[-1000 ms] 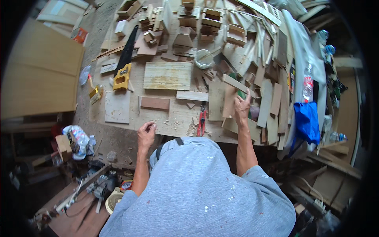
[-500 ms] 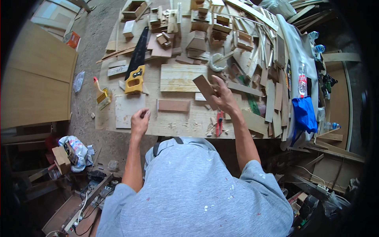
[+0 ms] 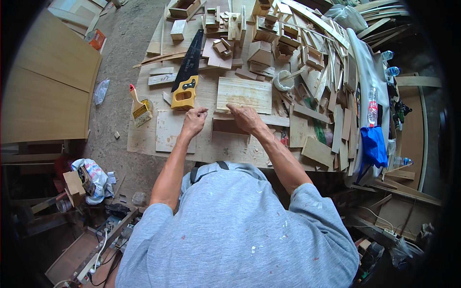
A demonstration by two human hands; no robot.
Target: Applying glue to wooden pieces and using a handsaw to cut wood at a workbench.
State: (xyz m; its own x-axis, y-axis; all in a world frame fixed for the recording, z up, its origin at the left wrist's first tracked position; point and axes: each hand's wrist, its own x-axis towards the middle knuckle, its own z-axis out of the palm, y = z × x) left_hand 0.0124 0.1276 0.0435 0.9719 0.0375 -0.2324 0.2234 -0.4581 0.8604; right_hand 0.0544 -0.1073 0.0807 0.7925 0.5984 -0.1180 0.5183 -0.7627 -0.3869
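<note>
My right hand (image 3: pixel 247 119) is over the right end of a small wooden piece with upright ends (image 3: pixel 229 127) near the table's front edge. Its fingers are bent at the piece's far side, where a thin brown board stands, partly hidden by the hand. To the left, my left hand (image 3: pixel 193 122) hovers above a pale flat panel (image 3: pixel 169 132) with its fingertips pinched together. Whatever they hold is too small to make out. Just beyond the hands lie a light plank (image 3: pixel 244 93) and a handsaw (image 3: pixel 184 93) with a yellow handle.
A paintbrush (image 3: pixel 140 108) lies at the table's left edge. A tub (image 3: pixel 283 81) with a stick across it stands right of the plank. Small wooden boxes (image 3: pixel 259 52) crowd the far side. Offcuts (image 3: pixel 318 151) and a blue bag (image 3: pixel 372 144) are at right.
My right hand has brought the small brown board down and left to the wooden piece. My left hand has risen away from the front edge, still pinched. The view has shifted slightly.
</note>
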